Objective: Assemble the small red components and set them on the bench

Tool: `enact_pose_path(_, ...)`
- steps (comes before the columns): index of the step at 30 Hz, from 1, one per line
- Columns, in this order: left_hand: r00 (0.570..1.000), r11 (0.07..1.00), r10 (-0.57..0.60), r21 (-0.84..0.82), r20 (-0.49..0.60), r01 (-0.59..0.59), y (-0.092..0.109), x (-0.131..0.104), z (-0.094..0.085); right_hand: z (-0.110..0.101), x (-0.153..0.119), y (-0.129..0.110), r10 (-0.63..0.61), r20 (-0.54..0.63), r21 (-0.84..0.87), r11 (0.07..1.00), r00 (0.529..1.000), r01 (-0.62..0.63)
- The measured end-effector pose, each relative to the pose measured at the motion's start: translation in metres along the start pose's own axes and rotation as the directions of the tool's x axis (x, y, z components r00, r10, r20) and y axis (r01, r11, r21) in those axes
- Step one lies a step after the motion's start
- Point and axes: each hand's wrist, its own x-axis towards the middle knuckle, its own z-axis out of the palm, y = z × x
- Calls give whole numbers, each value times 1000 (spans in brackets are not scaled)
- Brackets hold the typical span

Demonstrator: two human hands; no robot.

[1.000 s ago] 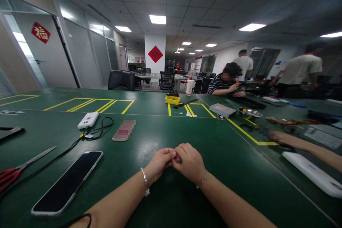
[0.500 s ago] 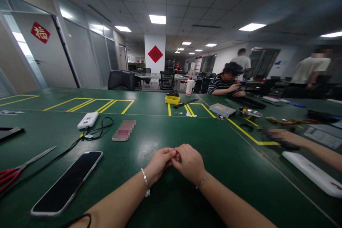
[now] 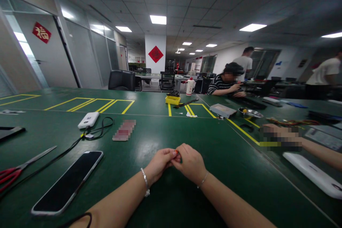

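Observation:
My left hand [image 3: 161,162] and my right hand [image 3: 190,162] meet above the green table [image 3: 149,128], thumbs and fingertips pressed together. A tiny orange-red piece [image 3: 176,152] peeks out between the fingertips of both hands. Most of it is covered by the fingers, so its kind cannot be made out. A bracelet circles each wrist. Left of my hands lies a phone [image 3: 68,183] with a dark screen, and farther left are red-handled scissors [image 3: 16,172].
A white power bank [image 3: 88,120] with a black cable [image 3: 69,149] lies at left, near a blurred pinkish flat item [image 3: 124,130]. Ahead stand a yellow box [image 3: 172,100] and a white bottle [image 3: 190,87]. Another person's forearm [image 3: 317,148] reaches in at right, above a long white device [image 3: 312,174].
The orange-red piece shows more clearly between my fingertips, which have shifted slightly. Both hands stay in place. In the background, standing people at right have moved.

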Motion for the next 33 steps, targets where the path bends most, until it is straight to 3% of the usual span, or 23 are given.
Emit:
enact_pose_path(7, 998, 1000, -21, -9, 61, 21, 0, 0, -4, -1, -1, 5, -24, -36, -48, 999, 999, 22)
enact_pose_path(16, 997, 999, -43, -23, 60, 44, 4, -3, -3, -2, -1, 7, -7, -23, 68, 998, 1000, 8)
enact_pose_path(22, 992, 998, -56, -31, 117, 60, 4, -3, -4, 0, -2, 7, -2, -26, 122, 993, 1000, 5)
enact_pose_path(33, 994, 998, -30, -57, 101, 36, 3, -1, -4, -3, 1, 2, 2, 2, 34, 999, 1000, -2)
